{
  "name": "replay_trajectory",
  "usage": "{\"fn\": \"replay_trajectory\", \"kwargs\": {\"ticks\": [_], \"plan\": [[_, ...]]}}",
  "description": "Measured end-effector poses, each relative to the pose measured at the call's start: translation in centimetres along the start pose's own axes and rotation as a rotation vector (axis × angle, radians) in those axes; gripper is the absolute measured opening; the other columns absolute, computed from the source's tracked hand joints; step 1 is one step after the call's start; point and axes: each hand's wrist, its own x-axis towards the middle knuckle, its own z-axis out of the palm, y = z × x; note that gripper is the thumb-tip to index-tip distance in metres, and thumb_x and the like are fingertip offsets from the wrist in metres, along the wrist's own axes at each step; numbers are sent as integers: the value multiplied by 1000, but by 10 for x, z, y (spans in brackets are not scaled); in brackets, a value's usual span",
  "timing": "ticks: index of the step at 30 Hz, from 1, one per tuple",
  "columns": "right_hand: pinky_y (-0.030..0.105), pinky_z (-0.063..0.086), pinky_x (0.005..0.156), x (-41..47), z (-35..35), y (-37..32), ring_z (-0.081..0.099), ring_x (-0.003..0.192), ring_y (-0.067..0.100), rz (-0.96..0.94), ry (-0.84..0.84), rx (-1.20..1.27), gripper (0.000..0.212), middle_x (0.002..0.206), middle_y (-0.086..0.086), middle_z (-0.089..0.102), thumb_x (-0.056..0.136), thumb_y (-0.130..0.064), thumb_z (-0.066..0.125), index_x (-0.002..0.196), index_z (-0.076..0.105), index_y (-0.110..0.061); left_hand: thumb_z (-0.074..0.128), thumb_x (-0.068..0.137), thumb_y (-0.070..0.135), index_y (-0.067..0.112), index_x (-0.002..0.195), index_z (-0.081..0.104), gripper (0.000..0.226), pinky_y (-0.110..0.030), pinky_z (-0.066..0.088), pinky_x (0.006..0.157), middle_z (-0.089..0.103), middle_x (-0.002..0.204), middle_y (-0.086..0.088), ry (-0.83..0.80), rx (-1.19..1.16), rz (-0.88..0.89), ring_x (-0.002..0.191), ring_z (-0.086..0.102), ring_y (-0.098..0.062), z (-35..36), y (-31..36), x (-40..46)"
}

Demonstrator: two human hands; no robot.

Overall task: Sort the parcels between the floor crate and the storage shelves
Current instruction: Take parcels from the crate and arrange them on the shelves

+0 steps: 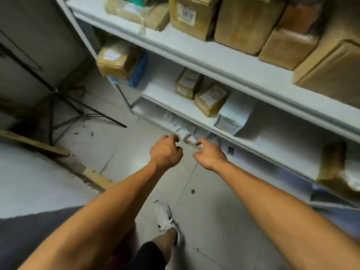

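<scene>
both hands at the lowest shelf's parcels

left hand (165, 152) and right hand (209, 155), fingers curled, reach a flat white parcel (184, 134) mid-frame; grip unclear.

The white metal storage shelves (224, 61) stand ahead and to my right. Brown cardboard parcels (243, 22) line the upper shelf. Two small brown label-topped boxes (200, 94) sit on the shelf below, a white carton (233, 115) just right of them. A black folding stand (64, 106) stands on the grey concrete floor (136, 152) to my left.
</scene>
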Motion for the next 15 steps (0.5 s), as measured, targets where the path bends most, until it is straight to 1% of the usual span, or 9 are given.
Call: {"fn": "replay_trajectory", "kwargs": {"ticks": [2,4,5,8,10,12,15], "plan": [[32,48,72,25,9,-28,63,85,22,-41,-40,49,41,93,-1,65,91,-33,59,131,51,-32,57,94,35,27,131,57,38,-35,48,82,60,127,-3,43,-41,-69,108,61,-24,-12,-32,15],[31,49,73,47,19,-48,62,81,17,-61,-87,113,40,91,-3,63,91,-30,60,131,52,-30,56,94,36,28,131,58,38,-35,49,81,61,126,-2,72,-69,-126,109,61,-23,-21,-61,31],[31,51,73,57,24,-58,61,81,15,-69,-102,130,39,91,-3,64,92,-29,60,130,53,-29,56,94,36,28,131,58,38,-33,47,79,61,125,-2,85,-83,-154,108,61,-22,-24,-75,38],[26,47,68,88,35,-84,61,82,9,-72,-125,161,38,92,-3,66,91,-30,60,128,54,-30,56,94,36,28,131,59,38,-32,42,76,62,125,-1,95,-131,-222,107,61,-21,-36,-107,58],[24,45,64,110,41,-100,61,81,7,-71,-132,163,37,94,-5,66,90,-31,60,127,56,-32,56,94,34,27,131,59,38,-33,43,77,62,126,-1,107,-169,-261,108,61,-23,-44,-122,75],[23,43,61,133,45,-115,62,79,7,-83,-138,135,33,91,-7,67,90,-31,60,123,57,-33,56,94,33,26,132,59,39,-34,47,79,62,127,-3,121,-200,-296,110,61,-23,-52,-133,94],[23,42,59,172,50,-139,61,76,7,-116,-160,69,30,85,-9,65,91,-29,60,120,56,-33,56,94,31,25,132,59,39,-40,53,88,61,130,-5,142,-235,-342,112,61,-26,-64,-146,126]]}}
